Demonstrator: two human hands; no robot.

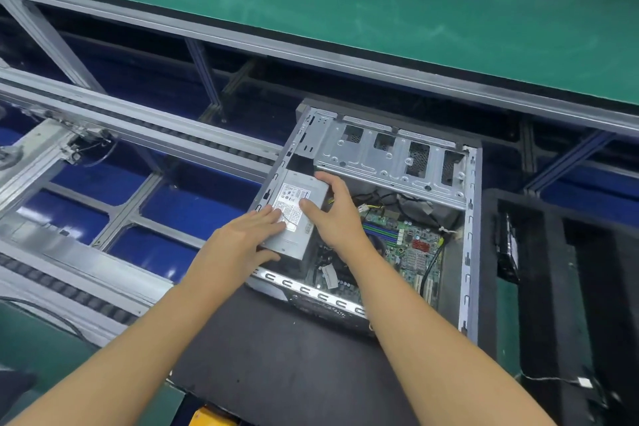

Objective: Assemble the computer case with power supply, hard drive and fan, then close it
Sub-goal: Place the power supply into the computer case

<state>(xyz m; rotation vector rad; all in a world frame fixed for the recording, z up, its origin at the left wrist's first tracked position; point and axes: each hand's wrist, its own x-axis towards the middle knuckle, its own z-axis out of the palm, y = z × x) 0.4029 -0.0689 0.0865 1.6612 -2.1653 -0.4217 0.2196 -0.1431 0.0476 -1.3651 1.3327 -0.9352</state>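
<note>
Green matting [345, 10] covered the bench beyond the open grey steel computer case [471, 218]. The case lay on its side on a black foam pad [276, 356], with aluminium conveyor rails [138, 121] to its left. Step in hand, as judged: fitting the power supply; side panel off. The boxy grey metal power supply with a white label [304, 192] sat inside the case along its left wall, label up. It looked high in the case, probably not seated. The left hand [247, 235] lay with straight fingers flat on the label, its thumb reaching along the unit's near end. The right hand [333, 214] gripped the unit, thumb on the label and fingers curled over the far right edge. A green motherboard [411, 245] showed on the case floor right of the unit, with loose wires [377, 207] beside it. A silver perforated drive cage [380, 156] spanned the far end. No drive or fan could be made out inside. Right of the case stood a black foam tray [553, 252] holding a dark flat part [510, 245], too unclear to identify. The next move probably calls for lowering the unit against the case's near wall. The wires should stay clear and the unit square to the left wall before fixing.
</note>
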